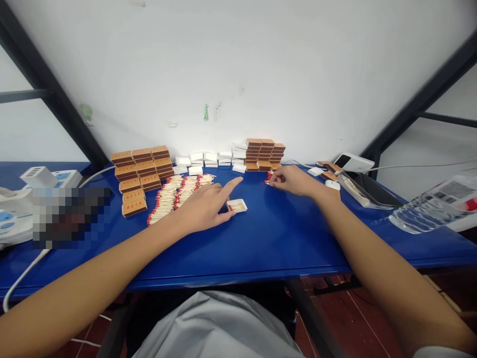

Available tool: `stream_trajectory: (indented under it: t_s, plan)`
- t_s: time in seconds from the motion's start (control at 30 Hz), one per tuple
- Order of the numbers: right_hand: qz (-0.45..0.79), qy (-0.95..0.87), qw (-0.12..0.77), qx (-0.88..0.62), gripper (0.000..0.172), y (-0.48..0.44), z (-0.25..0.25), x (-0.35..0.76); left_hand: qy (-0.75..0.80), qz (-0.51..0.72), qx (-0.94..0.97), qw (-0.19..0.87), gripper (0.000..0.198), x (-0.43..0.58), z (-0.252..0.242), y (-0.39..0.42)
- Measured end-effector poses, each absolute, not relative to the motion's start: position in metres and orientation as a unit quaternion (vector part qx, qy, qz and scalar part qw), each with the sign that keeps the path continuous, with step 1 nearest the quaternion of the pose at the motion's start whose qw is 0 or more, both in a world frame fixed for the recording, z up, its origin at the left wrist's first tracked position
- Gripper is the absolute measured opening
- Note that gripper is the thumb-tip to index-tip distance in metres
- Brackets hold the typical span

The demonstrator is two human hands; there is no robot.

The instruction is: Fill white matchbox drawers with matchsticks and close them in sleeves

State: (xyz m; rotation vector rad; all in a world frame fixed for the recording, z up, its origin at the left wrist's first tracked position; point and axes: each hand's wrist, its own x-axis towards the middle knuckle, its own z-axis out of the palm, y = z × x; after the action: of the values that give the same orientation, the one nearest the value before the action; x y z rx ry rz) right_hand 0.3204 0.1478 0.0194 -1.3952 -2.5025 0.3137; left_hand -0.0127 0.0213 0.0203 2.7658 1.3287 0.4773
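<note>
My left hand (pixel 206 205) rests on the blue table (pixel 283 233), thumb and fingers steadying a small white matchbox tray (pixel 237 205) with a few matches in it; the index finger points forward. My right hand (pixel 292 180) lies farther back, fingers closed around a small bunch of red-tipped matches (pixel 268 178). A spread pile of loose matches (pixel 175 196) lies just left of my left hand.
Brown matchbox sleeves are stacked at back left (pixel 141 171) and back centre (pixel 264 153), with white inner trays (pixel 208 159) between them. A power strip (pixel 50 177) sits far left. A phone (pixel 368 189) and a plastic water bottle (pixel 428 209) lie at right.
</note>
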Motion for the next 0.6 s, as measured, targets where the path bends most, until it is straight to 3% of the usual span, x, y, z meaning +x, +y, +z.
stream_trajectory:
  t_s: [0.23, 0.33, 0.47, 0.6]
  plan:
    - [0.138, -0.854, 0.138, -0.483, 0.025, 0.143, 0.020, 0.317, 0.431, 0.143, 0.891, 0.018, 0.082, -0.012, 0.022, 0.020]
    - [0.173, -0.853, 0.184, -0.458, 0.032, 0.132, 0.027, 0.307, 0.432, 0.145, 0.890, 0.015, 0.082, -0.011, 0.023, 0.020]
    - [0.296, -0.830, 0.267, -0.391, 0.041, 0.106, 0.035, 0.276, 0.427, 0.154, 0.891, 0.012, 0.083, -0.012, 0.023, 0.020]
    - [0.389, -0.813, 0.287, -0.325, 0.043, 0.085, 0.028, 0.242, 0.416, 0.160, 0.895, 0.016, 0.083, -0.013, 0.023, 0.020]
